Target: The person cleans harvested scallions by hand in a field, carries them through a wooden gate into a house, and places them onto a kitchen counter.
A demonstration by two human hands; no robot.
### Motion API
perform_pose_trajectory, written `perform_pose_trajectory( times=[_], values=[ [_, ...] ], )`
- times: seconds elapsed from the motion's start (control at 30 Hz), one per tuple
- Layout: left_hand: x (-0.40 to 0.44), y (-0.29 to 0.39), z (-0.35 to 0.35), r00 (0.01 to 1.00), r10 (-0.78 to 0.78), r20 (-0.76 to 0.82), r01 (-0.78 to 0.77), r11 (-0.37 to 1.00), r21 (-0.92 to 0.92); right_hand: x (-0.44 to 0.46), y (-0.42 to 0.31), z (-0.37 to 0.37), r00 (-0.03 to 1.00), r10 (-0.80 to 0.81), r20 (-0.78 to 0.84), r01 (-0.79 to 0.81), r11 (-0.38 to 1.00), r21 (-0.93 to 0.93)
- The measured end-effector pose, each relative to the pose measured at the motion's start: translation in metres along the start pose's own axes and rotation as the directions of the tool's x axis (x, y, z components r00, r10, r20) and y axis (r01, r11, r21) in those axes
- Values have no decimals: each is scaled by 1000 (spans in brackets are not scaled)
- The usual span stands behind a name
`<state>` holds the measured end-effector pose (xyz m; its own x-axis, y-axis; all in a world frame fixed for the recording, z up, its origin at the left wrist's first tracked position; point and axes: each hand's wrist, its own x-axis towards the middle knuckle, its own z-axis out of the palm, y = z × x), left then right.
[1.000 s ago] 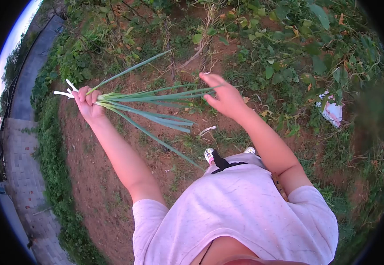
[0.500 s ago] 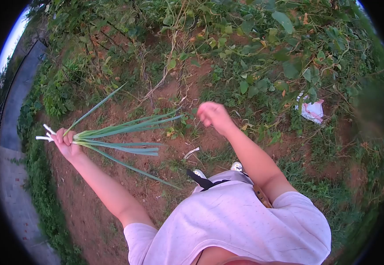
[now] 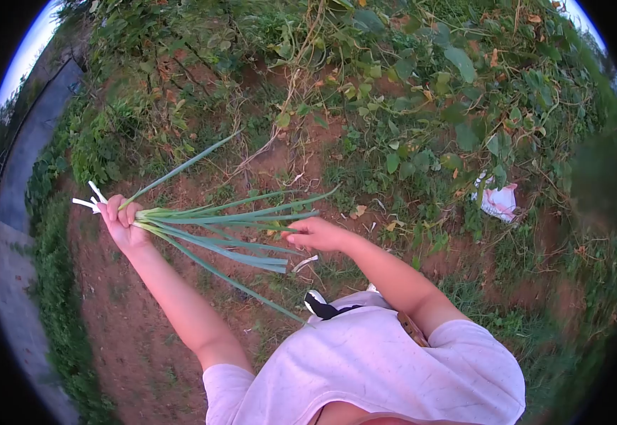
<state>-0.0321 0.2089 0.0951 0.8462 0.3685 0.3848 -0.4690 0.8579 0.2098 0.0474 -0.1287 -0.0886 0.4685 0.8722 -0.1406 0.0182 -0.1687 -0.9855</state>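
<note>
My left hand [image 3: 124, 221] is closed around the white stems of a bunch of spring onions [image 3: 209, 216], held out to the left. The white ends stick out past my fist, and the long green leaves fan out to the right. One leaf angles up apart from the others, and another droops toward my shirt. My right hand [image 3: 315, 234] is at the leaf tips, its fingers loosely bent and slightly apart. Whether those fingers touch a leaf I cannot tell.
Tangled vines [image 3: 407, 92] grow ahead over reddish soil [image 3: 124, 312]. A crumpled white and pink bag [image 3: 498, 202] lies among plants at right. A pale scrap [image 3: 305, 263] lies near my shoe [image 3: 314, 300]. A grey paved strip [image 3: 18, 290] runs along the left.
My right hand has moved left and down to the leaf tips. My left hand and the spring onions have shifted slightly right in view.
</note>
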Motion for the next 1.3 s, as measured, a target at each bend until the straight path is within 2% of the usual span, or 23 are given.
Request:
perform_pose_trajectory(
  times=[0.07,0.13,0.2,0.27,0.3,0.33,0.4,0.43,0.47,0.53,0.57,0.63,0.67,0.73,0.8,0.87,0.93,1.0,1.03,1.07,1.13,1.17,1.3],
  values=[
    [-1,8,-3,1000,16,-8,-16,1000,-18,-1,-4,5,1000,2,-28,-2,1000,13],
    [-2,13,-6,999,36,-11,-36,999,-24,3,-8,13,994,-78,-77,80,996,29],
    [-2,16,-7,999,46,-25,-46,998,-36,12,-14,23,996,-60,-64,60,998,-7],
    [-3,18,-6,998,56,-31,-57,997,-43,18,-25,29,995,-100,27,104,944,-313],
    [-4,20,-5,997,61,-40,-63,997,-45,20,-29,33,996,-63,-55,46,962,-268],
    [-5,23,-4,997,65,-40,-67,997,-48,24,-28,37,997,-62,-52,46,961,-272],
    [-8,30,-3,996,79,-42,-80,997,-24,32,-24,40,930,-117,-350,63,985,-160],
    [-10,36,-4,996,85,-42,-86,996,-27,36,-24,36,900,-34,-434,18,999,-41],
    [-12,43,-6,996,81,-27,-81,997,-5,39,-24,32,901,-34,-431,16,999,-46],
    [-15,54,-10,997,76,-14,-76,997,17,37,-40,23,849,-45,-526,258,905,340],
    [-17,58,-11,997,76,-2,-76,997,17,37,-48,19,849,-44,-526,257,905,338],
    [-19,64,-13,995,100,-6,-100,995,31,36,-65,16,959,-138,-247,234,878,419],
    [-20,69,-16,995,101,-6,-101,994,28,37,-71,19,959,-137,-247,233,879,416],
    [-20,81,-22,993,117,-3,-116,991,71,38,-83,24,969,-242,-41,240,899,366],
    [-22,94,-24,990,137,-27,-134,986,95,41,-89,27,963,-261,-69,267,885,382],
    [-24,107,-27,994,108,-7,-106,989,102,43,-90,25,984,-167,-64,176,842,511],
    [-26,119,-27,994,109,5,-109,986,127,53,-84,27,979,-185,-81,200,834,515],
    [-28,125,-29,989,145,-5,-139,960,243,61,-82,29,986,-108,-126,136,960,245],
    [-29,126,-28,990,142,4,-139,961,237,64,-80,31,983,-95,-157,115,986,122],
    [-29,129,-30,987,160,-8,-152,954,259,67,-80,34,986,-100,-134,116,986,122],
    [-30,131,-30,989,149,-15,-139,950,278,70,-79,39,978,-86,-193,34,966,-256],
    [-30,132,-31,986,165,-27,-149,942,300,72,-77,41,961,-201,-188,98,888,-449],
    [-35,138,-32,983,179,-39,-156,928,338,81,-74,50,933,-332,-140,193,787,-585]
  ],
)
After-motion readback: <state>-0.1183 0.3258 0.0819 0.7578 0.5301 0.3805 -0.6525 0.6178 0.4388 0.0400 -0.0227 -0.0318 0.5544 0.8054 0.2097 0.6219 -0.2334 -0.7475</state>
